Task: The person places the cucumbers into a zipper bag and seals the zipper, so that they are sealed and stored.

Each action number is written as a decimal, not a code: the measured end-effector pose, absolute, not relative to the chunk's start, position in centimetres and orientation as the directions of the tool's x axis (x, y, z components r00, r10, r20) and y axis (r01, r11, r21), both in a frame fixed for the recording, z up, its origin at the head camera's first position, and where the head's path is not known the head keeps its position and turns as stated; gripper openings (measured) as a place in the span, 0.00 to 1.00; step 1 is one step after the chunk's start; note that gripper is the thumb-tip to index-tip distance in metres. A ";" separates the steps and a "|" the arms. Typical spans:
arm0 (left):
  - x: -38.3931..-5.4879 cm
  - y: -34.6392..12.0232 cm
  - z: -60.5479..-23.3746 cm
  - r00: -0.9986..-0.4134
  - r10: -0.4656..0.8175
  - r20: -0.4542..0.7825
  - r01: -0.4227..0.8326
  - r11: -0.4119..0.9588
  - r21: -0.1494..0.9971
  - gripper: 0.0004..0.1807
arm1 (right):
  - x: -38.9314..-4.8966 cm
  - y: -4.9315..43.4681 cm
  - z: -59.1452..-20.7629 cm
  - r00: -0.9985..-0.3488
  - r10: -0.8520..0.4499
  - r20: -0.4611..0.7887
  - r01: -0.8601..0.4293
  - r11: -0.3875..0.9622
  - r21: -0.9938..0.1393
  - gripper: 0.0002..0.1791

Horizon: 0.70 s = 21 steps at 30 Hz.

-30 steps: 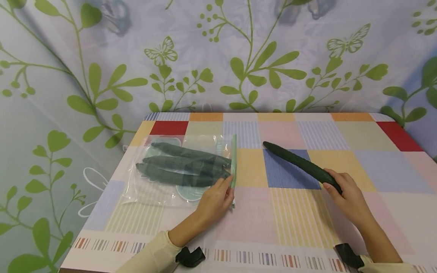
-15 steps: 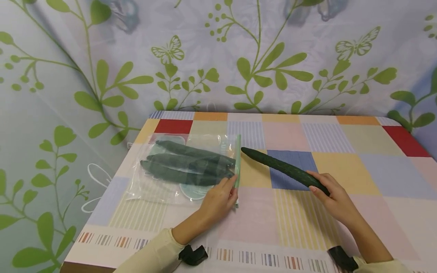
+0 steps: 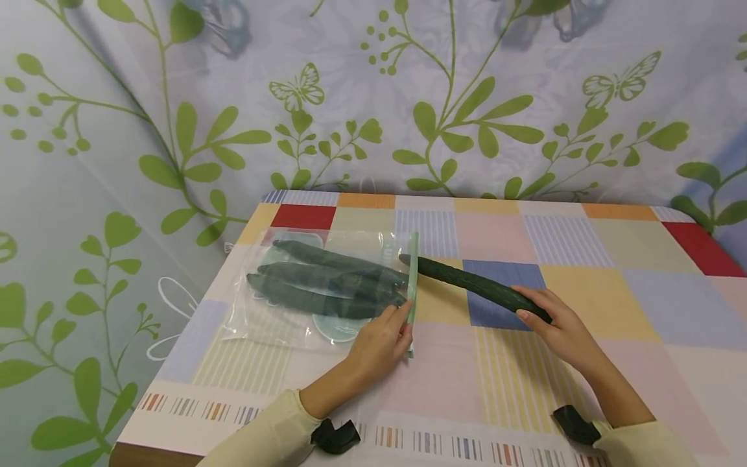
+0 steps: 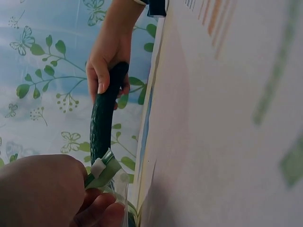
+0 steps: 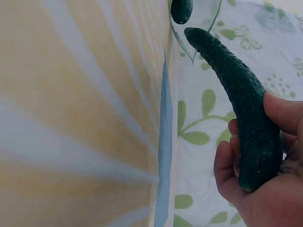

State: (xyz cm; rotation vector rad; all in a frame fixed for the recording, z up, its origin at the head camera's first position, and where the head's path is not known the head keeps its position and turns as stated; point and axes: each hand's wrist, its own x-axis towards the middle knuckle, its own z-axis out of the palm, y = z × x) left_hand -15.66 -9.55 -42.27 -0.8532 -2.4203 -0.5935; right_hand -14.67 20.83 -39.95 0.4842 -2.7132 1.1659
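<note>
Cucumber (image 3: 471, 281) moved left, end in right hand (image 3: 556, 325)

I see the left hand (image 3: 376, 347) and right hand (image 3: 557, 327) bare, the left sleeve (image 3: 265, 431) and right sleeve (image 3: 644, 444) plain pale cream. An angular black block (image 3: 335, 437) juts beside one, a similar black piece (image 3: 575, 425) beside the other.

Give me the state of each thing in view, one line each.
Clear bag: lying down, open at its green strip.
Bagged cucumbers: side by side inside.
Held cucumber: lifted, tip just past the green strip.
Left grip: pinching the bag's edge.
Right grip: holding the cucumber's near end.
Tablecloth: spread over the table.
</note>
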 end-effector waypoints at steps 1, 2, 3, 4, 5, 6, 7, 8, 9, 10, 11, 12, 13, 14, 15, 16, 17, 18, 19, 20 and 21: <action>-15.7 -9.6 -42.3 -0.677 0.447 0.585 0.667 0.709 0.230 0.20 | -14.9 20.7 -39.9 -0.939 -0.236 0.250 -0.344 0.641 -0.686 0.24; -15.7 -9.6 -42.4 -0.676 0.446 0.586 0.667 0.709 0.229 0.20 | -15.2 20.6 -39.9 -0.941 -0.238 0.241 -0.339 0.635 -0.694 0.24; -15.7 -9.6 -42.4 -0.676 0.446 0.587 0.666 0.710 0.228 0.20 | -15.5 20.4 -40.0 -0.943 -0.240 0.230 -0.332 0.631 -0.701 0.24; -15.7 -9.6 -42.4 -0.674 0.446 0.589 0.667 0.711 0.225 0.20 | -15.7 20.2 -40.0 -0.944 -0.244 0.222 -0.328 0.628 -0.706 0.23; -15.7 -9.6 -42.4 -0.672 0.446 0.591 0.668 0.710 0.223 0.20 | -16.0 20.1 -40.0 -0.944 -0.249 0.215 -0.326 0.625 -0.709 0.23; -15.7 -9.6 -42.5 -0.669 0.446 0.594 0.669 0.710 0.220 0.20 | -16.2 19.9 -40.1 -0.946 -0.253 0.204 -0.321 0.623 -0.714 0.24; -15.7 -9.6 -42.5 -0.667 0.447 0.596 0.668 0.714 0.213 0.20 | -16.5 19.8 -40.1 -0.947 -0.255 0.193 -0.314 0.623 -0.717 0.24; -15.8 -9.6 -42.5 -0.665 0.446 0.599 0.667 0.715 0.209 0.20 | -16.7 19.7 -40.2 -0.950 -0.255 0.180 -0.304 0.628 -0.717 0.24; -15.8 -9.6 -42.5 -0.664 0.446 0.601 0.667 0.716 0.206 0.20 | -17.0 19.5 -40.2 -0.953 -0.257 0.162 -0.293 0.632 -0.718 0.24; -15.8 -9.5 -42.5 -0.662 0.445 0.603 0.668 0.716 0.204 0.20 | -17.3 19.4 -40.2 -0.954 -0.259 0.149 -0.284 0.632 -0.721 0.24; -15.8 -9.5 -42.5 -0.661 0.445 0.604 0.667 0.717 0.201 0.20 | -17.6 19.2 -40.2 -0.955 -0.261 0.137 -0.276 0.630 -0.725 0.25; -15.8 -9.5 -42.5 -0.661 0.445 0.605 0.666 0.719 0.199 0.20 | -17.9 19.0 -40.2 -0.958 -0.258 0.121 -0.263 0.631 -0.730 0.25; -15.7 -9.5 -42.5 -0.662 0.444 0.604 0.665 0.720 0.199 0.20 | -18.2 18.8 -40.3 -0.958 -0.262 0.112 -0.257 0.628 -0.735 0.25; -15.7 -9.5 -42.5 -0.663 0.444 0.603 0.664 0.721 0.199 0.20 | -18.5 18.6 -40.3 -0.958 -0.266 0.102 -0.252 0.621 -0.742 0.26; -15.7 -9.6 -42.5 -0.664 0.444 0.602 0.663 0.722 0.200 0.20 | -18.8 18.4 -40.3 -0.959 -0.269 0.093 -0.246 0.615 -0.749 0.26; -15.7 -9.6 -42.5 -0.664 0.444 0.602 0.664 0.720 0.201 0.20 | -19.1 18.1 -40.3 -0.958 -0.273 0.087 -0.242 0.608 -0.756 0.26; -15.7 -9.6 -42.6 -0.665 0.444 0.600 0.664 0.720 0.202 0.20 | -19.4 17.9 -40.3 -0.957 -0.277 0.083 -0.240 0.601 -0.762 0.27; -15.7 -9.6 -42.6 -0.665 0.445 0.600 0.664 0.719 0.204 0.20 | -19.7 17.6 -40.3 -0.957 -0.279 0.077 -0.235 0.595 -0.769 0.27; -15.7 -9.6 -42.6 -0.665 0.446 0.600 0.665 0.718 0.203 0.20 | -19.9 17.4 -40.4 -0.957 -0.282 0.072 -0.232 0.588 -0.775 0.27; -15.7 -9.6 -42.6 -0.663 0.448 0.600 0.667 0.717 0.202 0.20 | -20.2 17.2 -40.4 -0.957 -0.283 0.070 -0.230 0.584 -0.778 0.27; -15.7 -9.7 -42.6 -0.662 0.449 0.600 0.669 0.715 0.202 0.20 | -20.5 16.9 -40.4 -0.956 -0.285 0.071 -0.231 0.579 -0.781 0.27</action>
